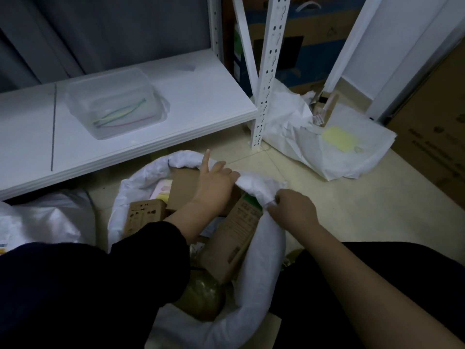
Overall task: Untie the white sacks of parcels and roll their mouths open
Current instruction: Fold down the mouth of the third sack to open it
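Head view | white sack [263,248] on floor beside shelf [176,109], mouth rolled into thick rim, cardboard parcels [234,230] inside | left hand [214,183]: fingers clamped on far rim, index finger straight | right hand [294,210]: fingers pinching rim just beside | second sack [302,137] at shelf post, well apart

Dim, cool, bluish indoor light. Brightest on the floor [339,210], centre right, and the white shelf [201,91], upper left. Lower corners go near-black at the sleeves [75,285]. Soft focus overall; sack [261,238] cloth shows little texture. Wide-angle lens tilts the uprights [269,71] at top.
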